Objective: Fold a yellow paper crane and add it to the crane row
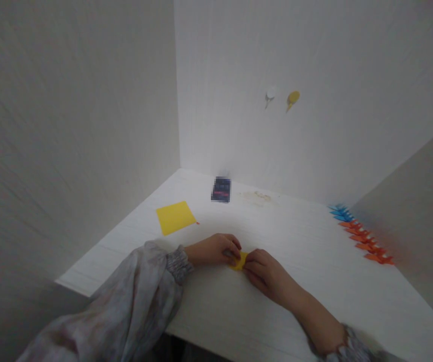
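Two bare hands meet on one small yellow piece (241,261), low down at the near part of the white worktop (307,301). Left hand (216,249) comes in from the left, fingers curled, fingertips on the piece's left side; grip looks closed down to a pinch. Right hand (267,274) comes in from the right, thumb and fingers bunched together at the right end; also a pinch, next to no gap. Finer finger placement: can't tell, too small and partly covered.

Key relation: the piece lies right between the two sets of fingertips, touching both, so neither hand is nearer. Visible strip spans left to right from one grip to the other, slightly slanted; true long axis can't be told, ends hidden under fingers. Looks like paper, probably folded.

Flat yellow sheet (175,217) lies beyond and to the left, apart from both hands, nearer the left one. Tiny orange bit (197,222) at its right corner. Dark blurred object (221,190) near the back wall, can't tell what. Far right, along the side wall: a row of blue figures (340,212), then orange figures (369,244), pointy, well apart from the right hand.
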`<state>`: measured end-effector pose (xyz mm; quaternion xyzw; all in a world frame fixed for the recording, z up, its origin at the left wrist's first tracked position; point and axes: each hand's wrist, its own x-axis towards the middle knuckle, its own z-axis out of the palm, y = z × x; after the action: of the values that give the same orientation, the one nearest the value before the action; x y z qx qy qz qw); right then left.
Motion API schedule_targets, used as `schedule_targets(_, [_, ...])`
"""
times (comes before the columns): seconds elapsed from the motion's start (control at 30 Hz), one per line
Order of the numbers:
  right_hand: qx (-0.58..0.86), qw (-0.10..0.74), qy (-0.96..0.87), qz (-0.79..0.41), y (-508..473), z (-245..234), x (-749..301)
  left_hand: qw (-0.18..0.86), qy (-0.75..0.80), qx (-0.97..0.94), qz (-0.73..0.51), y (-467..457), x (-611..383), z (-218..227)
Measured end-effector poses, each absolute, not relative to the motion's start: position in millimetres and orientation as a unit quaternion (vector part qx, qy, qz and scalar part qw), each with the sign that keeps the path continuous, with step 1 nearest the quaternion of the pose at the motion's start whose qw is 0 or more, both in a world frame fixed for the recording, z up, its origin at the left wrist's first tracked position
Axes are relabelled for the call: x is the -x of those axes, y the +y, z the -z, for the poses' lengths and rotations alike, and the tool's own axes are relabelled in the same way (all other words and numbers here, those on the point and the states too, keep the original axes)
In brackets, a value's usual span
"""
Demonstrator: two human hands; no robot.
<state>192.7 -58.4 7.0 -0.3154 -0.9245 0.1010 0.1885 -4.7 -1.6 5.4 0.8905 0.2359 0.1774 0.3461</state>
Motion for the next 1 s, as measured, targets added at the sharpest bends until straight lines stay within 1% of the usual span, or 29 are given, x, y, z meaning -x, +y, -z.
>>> schedule_targets(0.27, [0.340, 0.230, -0.901, -0.140, -55, 0, -194, 0.374, 0.226, -0.887, -0.151, 3, 9, -7])
schedule_targets(0.47, [0.374, 0.267, -0.869, -0.186, -51, 7, -192, 0.369, 0.228, -0.890, -0.141, 3, 10, -7])
schedule_targets(0.63, [0.381, 0.271, -0.859, -0.208, -50, 9, -191, 0.378, 0.232, -0.886, -0.132, 2, 10, -10])
schedule_targets(1.0, [0.377, 0.279, -0.856, -0.218, -48, 10, -190, 0.368, 0.225, -0.891, -0.142, 2, 10, -7])
